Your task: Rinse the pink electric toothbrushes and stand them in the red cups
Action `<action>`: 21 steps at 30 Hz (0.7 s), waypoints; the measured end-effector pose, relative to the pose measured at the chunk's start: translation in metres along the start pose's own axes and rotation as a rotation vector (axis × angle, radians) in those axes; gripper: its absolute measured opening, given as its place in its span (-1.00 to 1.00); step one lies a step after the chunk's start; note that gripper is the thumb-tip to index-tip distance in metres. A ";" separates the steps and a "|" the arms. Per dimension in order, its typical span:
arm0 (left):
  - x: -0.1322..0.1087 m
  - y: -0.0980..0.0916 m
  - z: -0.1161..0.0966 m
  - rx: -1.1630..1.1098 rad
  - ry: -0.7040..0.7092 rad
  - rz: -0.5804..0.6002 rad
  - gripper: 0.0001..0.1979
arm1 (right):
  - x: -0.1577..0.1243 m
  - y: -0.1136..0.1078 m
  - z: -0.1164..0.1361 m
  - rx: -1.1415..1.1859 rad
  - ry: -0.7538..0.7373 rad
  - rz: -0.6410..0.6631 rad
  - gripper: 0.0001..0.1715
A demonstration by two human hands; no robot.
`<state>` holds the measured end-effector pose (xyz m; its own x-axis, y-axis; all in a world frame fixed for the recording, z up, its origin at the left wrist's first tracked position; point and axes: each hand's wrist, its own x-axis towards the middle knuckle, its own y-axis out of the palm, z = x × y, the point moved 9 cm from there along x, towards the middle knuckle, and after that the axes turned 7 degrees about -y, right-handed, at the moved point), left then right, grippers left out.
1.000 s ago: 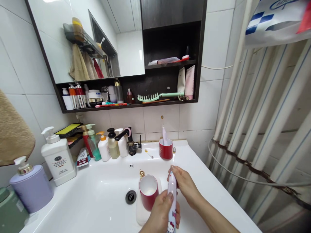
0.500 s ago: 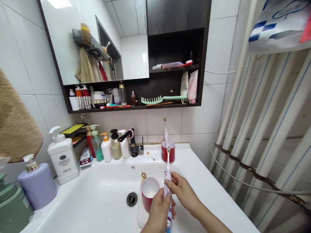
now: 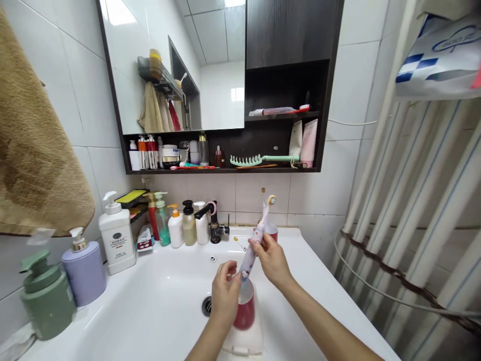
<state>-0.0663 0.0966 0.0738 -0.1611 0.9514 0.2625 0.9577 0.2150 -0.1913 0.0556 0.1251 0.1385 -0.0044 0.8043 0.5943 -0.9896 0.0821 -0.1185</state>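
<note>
My right hand (image 3: 271, 256) is closed around the middle of a white and pink electric toothbrush (image 3: 256, 246) with cartoon prints. The brush tilts, head up and to the right. Beside its lower end is my left hand (image 3: 225, 291), fingers apart and slightly curled, the thumb close to the handle; whether it touches I cannot tell. Right under the handle's end stands a red cup (image 3: 245, 315) with a white inside, upright on a pale pad (image 3: 242, 347) in the sink. A second red cup (image 3: 273, 231) on the back ledge is partly hidden by my right hand.
The black faucet (image 3: 215, 228) rises behind the basin, with a small brush head (image 3: 237, 241) on the ledge beside it. Pump bottles (image 3: 116, 235) line the left side. Above hangs a dark mirror cabinet (image 3: 293, 37); white pipes (image 3: 394, 200) run along the right wall.
The toothbrush has risen and now leans right, higher over the sink. My left hand has loosened from its handle and moved left, while my right hand keeps hold. The view has shifted slightly.
</note>
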 end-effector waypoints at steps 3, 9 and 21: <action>-0.005 0.004 0.004 0.258 0.097 0.102 -0.81 | -0.002 0.018 -0.022 -0.181 -0.004 0.075 -0.74; -0.018 0.031 0.035 0.653 0.177 0.299 -0.82 | -0.027 0.028 -0.064 -0.336 0.050 0.131 -0.81; -0.014 0.099 -0.041 0.662 0.386 0.470 -0.82 | -0.007 -0.057 -0.040 -0.364 0.068 -0.034 -0.62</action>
<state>0.0407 0.0960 0.0903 0.4185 0.8587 0.2959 0.5518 0.0184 -0.8338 0.1179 0.1383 0.1090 0.0492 0.8336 0.5501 -0.8730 0.3035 -0.3818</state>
